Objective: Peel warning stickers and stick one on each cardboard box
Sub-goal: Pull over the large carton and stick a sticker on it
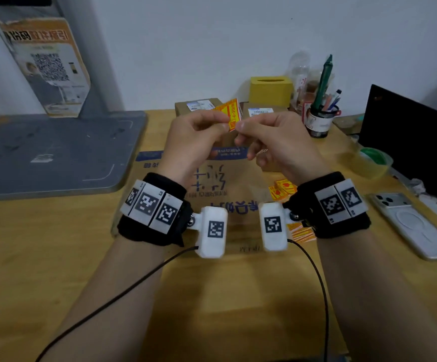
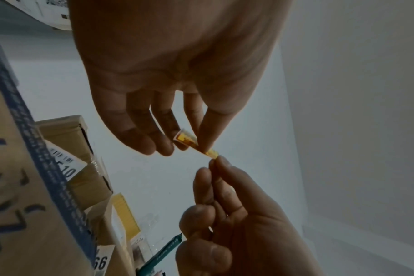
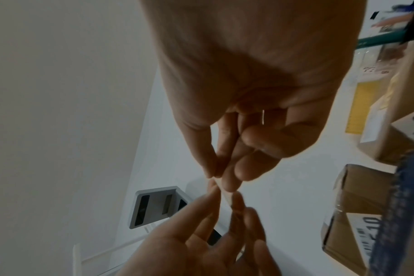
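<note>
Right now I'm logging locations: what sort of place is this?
Likely a small office packing desk: brown cardboard boxes with shipping labels, a pen-filled cup, a black laptop screen on a wooden table.

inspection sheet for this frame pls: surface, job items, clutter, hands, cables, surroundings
Surface: light wooden desk, with a flattened brown cardboard sheet with blue print under the arms.
Job's things: yellow-and-red warning sticker pinched between both hands above the desk; two small brown cardboard boxes with white labels behind it; loose yellow-and-red stickers near the right wrist.
Clutter: yellow tissue box, dark pen cup, silver smartphone, black laptop, grey platform scale.
Grippers: left hand and right hand each pinch the sticker with thumb and fingers.
Cables: black wrist-camera cables trail towards the person.
Surroundings: white wall.
</note>
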